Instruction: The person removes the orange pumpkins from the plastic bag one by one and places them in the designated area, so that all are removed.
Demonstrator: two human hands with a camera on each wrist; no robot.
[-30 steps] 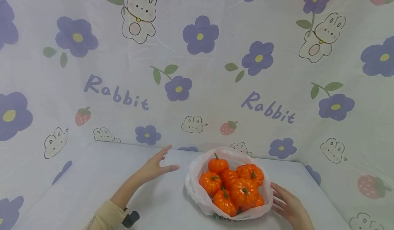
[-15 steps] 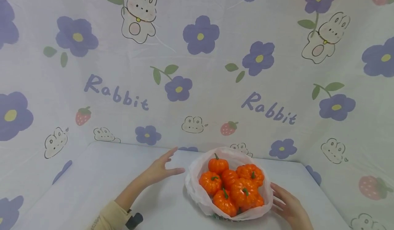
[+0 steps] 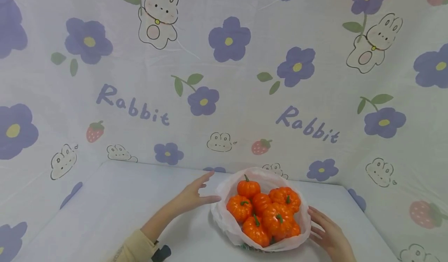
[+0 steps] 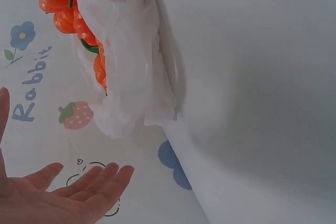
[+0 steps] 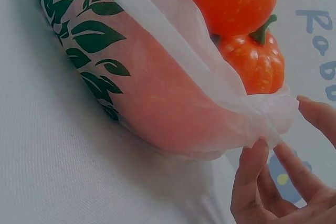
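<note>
Pumpkins (image 3: 263, 212): a heap of small orange ones with green stems, piled in a bowl lined with a thin white bag (image 3: 224, 215), on the bench (image 3: 115, 199) toward the back right corner.

Bowl (image 5: 89, 40): only its leaf-printed side shows, in the right wrist view, under the bag's loose edge.

Left hand (image 3: 196, 194): at about 9 o'clock from the heap, fingers straight and spread, thumb tip at or just short of the bag's rim; contact cannot be told from the head view. The left wrist view shows the palm open and holding nothing, with the bag just beyond the fingertips.

Right hand (image 3: 327, 234): at about 4 o'clock from the heap, fingers (image 5: 249, 174) nearly straight, the tips touching the gathered edge of the bag. It has no grip on the bag.

Step in hand: judging by both palms turned toward the bag from opposite sides, the hands seem to be closing in on it, either to gather its rim or to steady it.

Next move calls for: a light pinch on the thin film at both sides, kept even, since the heap sits high and a one-sided tug could tip a pumpkin out.

Backdrop (image 3: 224, 79): pale cloth printed with rabbits, purple flowers and strawberries.
</note>
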